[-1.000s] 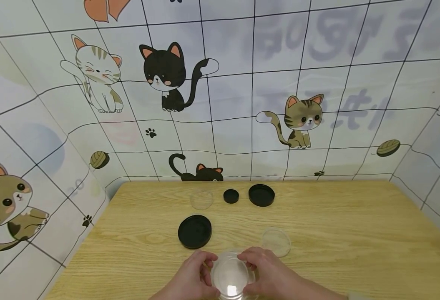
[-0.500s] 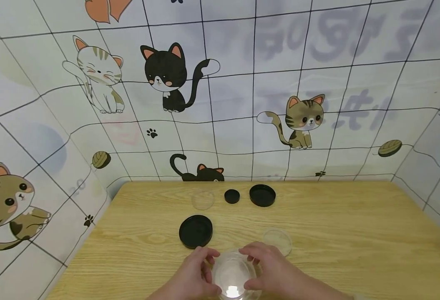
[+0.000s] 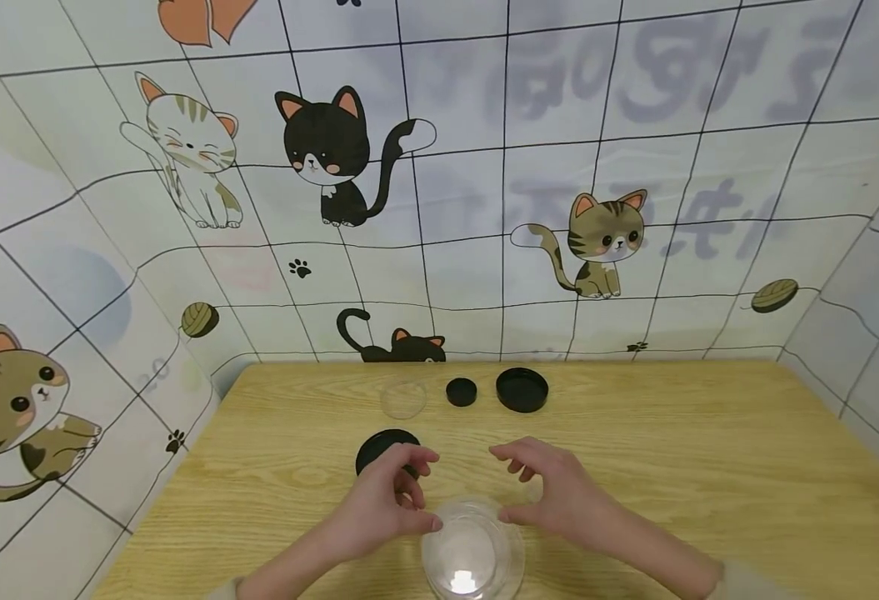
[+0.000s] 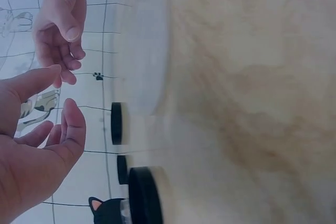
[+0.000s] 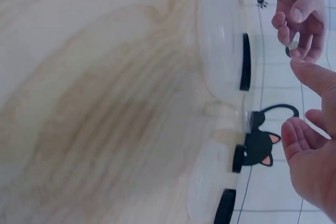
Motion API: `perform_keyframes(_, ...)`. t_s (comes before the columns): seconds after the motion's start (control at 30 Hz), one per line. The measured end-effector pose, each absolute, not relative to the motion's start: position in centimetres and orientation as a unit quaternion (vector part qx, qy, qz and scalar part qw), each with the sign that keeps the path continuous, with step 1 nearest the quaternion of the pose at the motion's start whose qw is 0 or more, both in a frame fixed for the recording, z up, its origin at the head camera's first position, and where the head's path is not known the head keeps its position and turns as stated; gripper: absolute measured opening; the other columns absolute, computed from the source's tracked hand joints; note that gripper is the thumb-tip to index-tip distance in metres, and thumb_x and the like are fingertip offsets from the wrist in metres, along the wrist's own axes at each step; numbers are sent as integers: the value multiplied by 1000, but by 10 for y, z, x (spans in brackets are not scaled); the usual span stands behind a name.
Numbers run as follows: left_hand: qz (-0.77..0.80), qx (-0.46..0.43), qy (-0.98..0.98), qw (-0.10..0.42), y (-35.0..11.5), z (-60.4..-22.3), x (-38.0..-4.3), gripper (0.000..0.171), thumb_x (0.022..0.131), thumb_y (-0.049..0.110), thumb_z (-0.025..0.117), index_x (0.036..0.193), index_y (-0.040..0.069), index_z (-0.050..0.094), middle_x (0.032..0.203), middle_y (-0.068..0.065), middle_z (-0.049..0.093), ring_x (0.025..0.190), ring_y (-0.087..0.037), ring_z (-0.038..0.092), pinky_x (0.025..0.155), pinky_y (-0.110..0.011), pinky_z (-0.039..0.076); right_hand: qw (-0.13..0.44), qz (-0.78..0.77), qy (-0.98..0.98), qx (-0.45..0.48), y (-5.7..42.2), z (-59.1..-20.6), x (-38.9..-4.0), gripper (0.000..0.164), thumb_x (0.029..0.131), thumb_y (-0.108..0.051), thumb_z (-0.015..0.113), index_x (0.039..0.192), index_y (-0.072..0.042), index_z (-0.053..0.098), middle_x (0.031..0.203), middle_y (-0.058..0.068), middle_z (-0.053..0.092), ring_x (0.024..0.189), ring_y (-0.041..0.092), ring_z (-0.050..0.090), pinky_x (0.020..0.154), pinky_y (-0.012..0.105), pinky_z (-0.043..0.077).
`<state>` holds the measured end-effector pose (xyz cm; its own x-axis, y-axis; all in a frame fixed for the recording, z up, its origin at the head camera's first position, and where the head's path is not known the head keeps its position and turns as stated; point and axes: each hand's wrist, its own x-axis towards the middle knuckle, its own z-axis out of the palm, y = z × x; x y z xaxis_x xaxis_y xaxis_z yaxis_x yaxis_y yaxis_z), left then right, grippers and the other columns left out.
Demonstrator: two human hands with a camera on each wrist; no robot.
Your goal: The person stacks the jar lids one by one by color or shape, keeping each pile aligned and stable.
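Dish (image 3: 472, 550), clear and round, several rims showing, is sitting nearest on the tabletop (image 3: 709, 467), its near side running down to the head view's bottom border. Left hand (image 3: 387, 504) and right hand (image 3: 559, 496) are hanging just beyond and above it, fingers loosely bent, holding nothing, thumbs pointing inward. A gap is lying between the hands, wood showing through. Farther off, large black disc (image 3: 376, 447) is peeking out behind the left hand. Near the back edge, clear disc (image 3: 403, 400), small black disc (image 3: 461, 392) and medium black disc (image 3: 521, 390) are forming a row; cat-print sheet (image 3: 469, 275) is rising behind. Plenty of wood is stretching to the right; less to the left.

Head view is overlapping thumbs and dish rim; both wrist views are showing them apart. Right wrist view is also revealing second clear disc (image 5: 207, 182), mostly hidden behind the right hand in head view.
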<state>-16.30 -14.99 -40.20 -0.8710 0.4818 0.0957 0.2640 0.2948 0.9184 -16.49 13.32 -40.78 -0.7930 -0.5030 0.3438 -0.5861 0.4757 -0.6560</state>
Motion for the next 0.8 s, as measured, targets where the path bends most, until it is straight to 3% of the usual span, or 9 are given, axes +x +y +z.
perform_keyframes(0.23,545,229,802,83,-147,-387,-182,59,77,1,88,129,3,60,116,-10,57,89,-25,64,77,-29,58,66,398,-862,307,136,-397,-183,59,77,-10,91,129,-1,65,116,7,69,89,17,65,78,36,58)
perform_keyframes(0.43,575,204,787,92,-162,-380,-209,63,83,-1,83,139,0,55,131,-17,56,103,-36,65,82,-31,58,2,431,-858,280,121,-392,-214,66,83,-16,88,140,0,59,127,13,64,103,25,64,88,39,57)
perform_keyframes(0.6,588,183,783,86,-182,-385,-238,66,87,0,80,146,2,50,134,-18,53,114,-34,62,85,-33,57,-55,486,-835,251,97,-396,-245,74,88,-18,84,151,-3,48,131,17,61,111,35,62,93,42,55)
perform_keyframes(0.8,604,128,782,78,-207,-405,-263,69,90,1,77,151,5,44,138,-22,48,121,-38,58,88,-34,56,-85,509,-828,219,70,-411,-272,84,89,-23,83,157,-4,37,136,20,58,113,29,63,96,43,53)
